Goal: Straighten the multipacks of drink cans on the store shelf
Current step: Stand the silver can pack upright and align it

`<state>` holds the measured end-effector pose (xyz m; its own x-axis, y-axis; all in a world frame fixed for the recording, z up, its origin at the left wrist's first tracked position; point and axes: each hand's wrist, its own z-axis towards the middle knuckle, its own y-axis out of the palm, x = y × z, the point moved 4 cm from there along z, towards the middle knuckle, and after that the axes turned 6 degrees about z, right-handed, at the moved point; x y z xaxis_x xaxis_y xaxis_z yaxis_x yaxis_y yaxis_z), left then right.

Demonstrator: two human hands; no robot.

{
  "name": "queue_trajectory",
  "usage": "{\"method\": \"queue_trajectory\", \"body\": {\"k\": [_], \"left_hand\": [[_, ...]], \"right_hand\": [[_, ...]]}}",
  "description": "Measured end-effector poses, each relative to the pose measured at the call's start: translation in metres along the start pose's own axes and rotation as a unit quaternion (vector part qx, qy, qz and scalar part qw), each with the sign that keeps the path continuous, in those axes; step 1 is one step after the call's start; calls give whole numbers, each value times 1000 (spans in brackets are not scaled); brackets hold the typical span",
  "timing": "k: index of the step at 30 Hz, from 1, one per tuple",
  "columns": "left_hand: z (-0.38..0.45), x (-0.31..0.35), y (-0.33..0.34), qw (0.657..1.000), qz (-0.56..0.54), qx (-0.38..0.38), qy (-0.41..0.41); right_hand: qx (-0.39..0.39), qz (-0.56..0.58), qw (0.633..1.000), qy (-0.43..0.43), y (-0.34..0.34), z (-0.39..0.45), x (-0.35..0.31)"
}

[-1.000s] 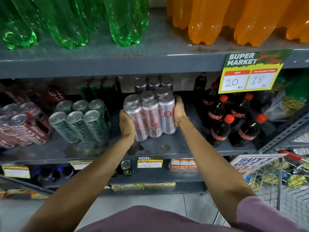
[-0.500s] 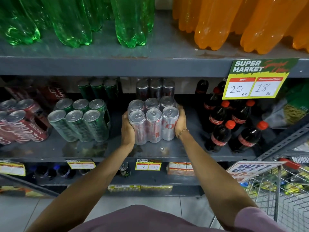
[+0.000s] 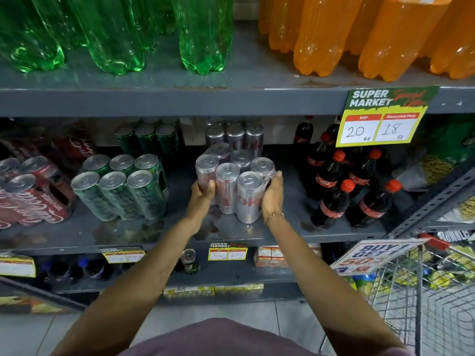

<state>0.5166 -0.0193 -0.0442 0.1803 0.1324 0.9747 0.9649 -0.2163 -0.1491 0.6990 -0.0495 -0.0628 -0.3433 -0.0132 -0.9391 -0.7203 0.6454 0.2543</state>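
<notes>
A shrink-wrapped multipack of silver cans (image 3: 232, 183) stands on the middle grey shelf (image 3: 154, 235), turned at an angle so its right corner points toward me. My left hand (image 3: 201, 195) grips its left side and my right hand (image 3: 272, 194) grips its right side. Another silver pack (image 3: 235, 136) stands behind it. To the left sits a green can multipack (image 3: 120, 186), leaning back. A red can multipack (image 3: 28, 194) lies tilted at the far left.
Small cola bottles with red caps (image 3: 347, 186) crowd the shelf right of the silver pack. A price sign (image 3: 383, 116) hangs from the upper shelf, which carries green and orange bottles. A wire shopping cart (image 3: 437, 291) stands at the lower right.
The silver pack came down from tilted to standing on the shelf, then twisted so its right corner swung toward me. Both hands stayed on its sides.
</notes>
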Motion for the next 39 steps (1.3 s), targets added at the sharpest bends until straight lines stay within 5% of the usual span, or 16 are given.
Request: {"method": "queue_trajectory", "body": {"k": [3,7,13,15,18,23,28,31,39], "left_hand": [[-25,10,9,988,78,121,57],[-67,5,58,991,116,-25,64],[-41,8,19,989,22,-93,110],[-22,6,-11,985,41,-125,110],[4,0,-50,991,54,-96,76],[-3,-9,-52,985,96,117,84],[-19,-21,-3,986,-129,103,-2],[-9,-25,-6,976,-203,83,-15],[22,-22,-10,981,-183,57,-40]], "right_hand": [[-50,-48,997,31,-6,-1,0],[-79,-79,993,32,-12,-14,-7],[150,-117,981,-47,5,-86,24],[168,-150,973,-53,18,-110,35],[112,-207,966,-102,24,-120,42],[124,-145,975,-110,5,-51,-4],[-124,-13,988,86,28,12,-26],[-101,-30,990,90,26,13,-16],[-96,18,991,87,8,-12,0]]}}
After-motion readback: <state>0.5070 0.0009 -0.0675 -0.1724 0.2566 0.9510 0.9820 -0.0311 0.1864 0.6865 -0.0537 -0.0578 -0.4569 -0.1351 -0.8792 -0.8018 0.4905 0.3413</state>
